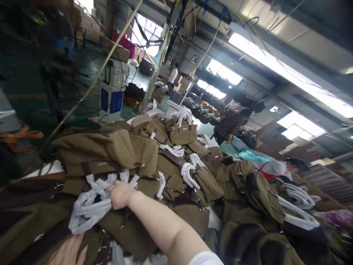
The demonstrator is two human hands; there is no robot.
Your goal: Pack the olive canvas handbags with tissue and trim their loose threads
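My right hand [121, 195] reaches across from the lower right, its fingers closed at the white-wrapped bag handles [89, 211]. These handles belong to an olive-green bag with dark trim, part of a large heap. At the bottom left edge my left hand [68, 252] rests on olive and dark bag fabric, fingers stretched out just below the handles. A big olive bag [107, 147] lies directly beyond my right hand. Other bags with white-wrapped handles [190, 175] lie to the right of it.
A slanted pole [102, 70] crosses the left side. Several people are nearby: one in a checked shirt [227, 127], one bending at the right [275, 169], another blurred at the left [56, 55]. Cardboard boxes [298, 147] are stacked behind the heap.
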